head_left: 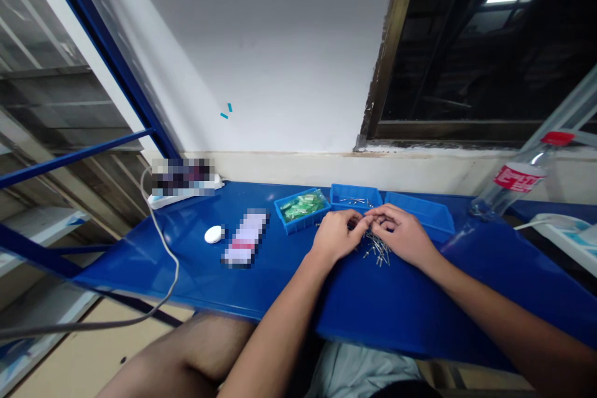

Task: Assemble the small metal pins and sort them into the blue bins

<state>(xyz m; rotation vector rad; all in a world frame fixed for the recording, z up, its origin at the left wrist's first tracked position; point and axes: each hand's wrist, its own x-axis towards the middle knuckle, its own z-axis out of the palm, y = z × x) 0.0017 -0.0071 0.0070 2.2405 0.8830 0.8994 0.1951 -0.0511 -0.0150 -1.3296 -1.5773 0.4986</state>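
Note:
My left hand [336, 234] and my right hand [402, 231] meet over the blue table [280, 280], fingertips almost touching. Both are closed in a pinch, and whatever lies between the fingers is too small or hidden to make out. Beneath and beside my right hand is a loose pile of thin silvery metal pins [379, 250] that look like blind rivets; my hands cover part of it. Behind my hands, a blue tray [355, 190] contains a few similar pins. Left of it, another blue tray [305, 222] holds green pieces in clear wrapping [303, 204]. A third blue tray [422, 211] stands behind my right hand.
A pixelated phone [245, 239] and a round white object [214, 234] lie on the left. Further back is a white power strip [186, 194] with a grey cable [170, 255]. A red-capped plastic bottle [517, 177] and another white strip [566, 242] are at the right. A wall [280, 74] closes the back.

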